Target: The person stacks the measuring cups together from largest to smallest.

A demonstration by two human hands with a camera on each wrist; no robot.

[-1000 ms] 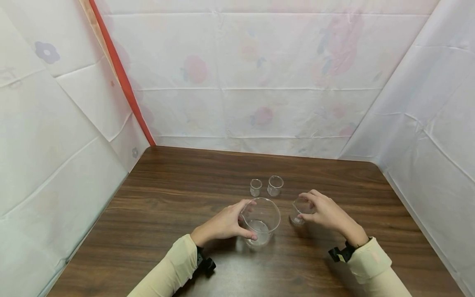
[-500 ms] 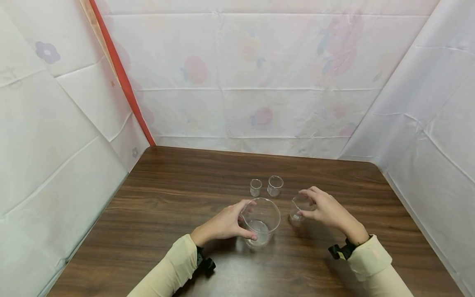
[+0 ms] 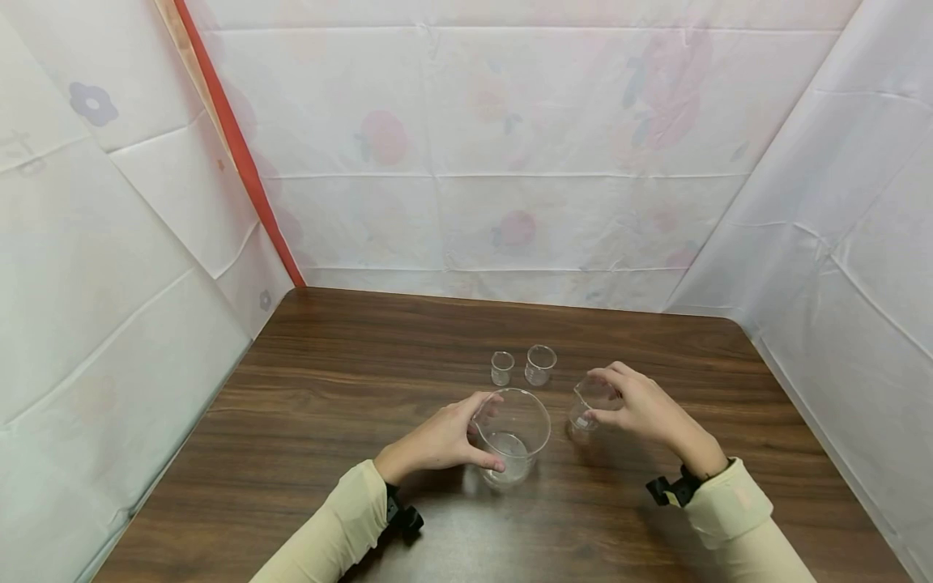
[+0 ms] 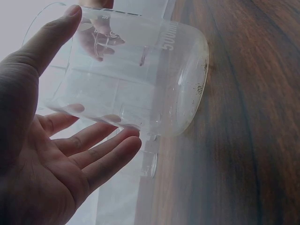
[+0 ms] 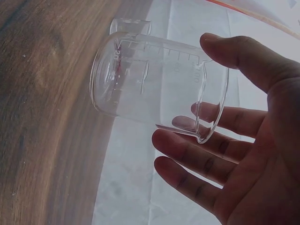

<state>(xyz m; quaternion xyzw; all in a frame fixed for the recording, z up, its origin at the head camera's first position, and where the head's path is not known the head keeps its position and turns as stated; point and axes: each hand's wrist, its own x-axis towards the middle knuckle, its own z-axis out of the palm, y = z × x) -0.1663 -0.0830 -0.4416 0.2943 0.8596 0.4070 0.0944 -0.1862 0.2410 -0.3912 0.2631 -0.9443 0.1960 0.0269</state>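
In the head view a large glass beaker (image 3: 526, 433) stands upright on the table, its left side gripped by my left hand (image 3: 437, 439). Thumb and fingers lie round the wall of this large beaker (image 4: 136, 82) in the left wrist view. A medium beaker (image 3: 585, 411) is to its right, and my right hand (image 3: 645, 409) holds it near the rim. The right wrist view has the thumb on one side of this medium beaker (image 5: 140, 84) and the fingers on the other; printed graduations show on the glass. Whether its base touches the table, I cannot tell.
Two smaller beakers stand behind the large one: the smallest (image 3: 502, 369) at left, a slightly bigger one (image 3: 540, 366) at right. The dark wood table (image 3: 328, 380) is bounded by white printed sheets (image 3: 452, 219) at the back and both sides.
My right hand has moved slightly away from me with the medium beaker. The left hand, the large beaker and the two small beakers have stayed in place.
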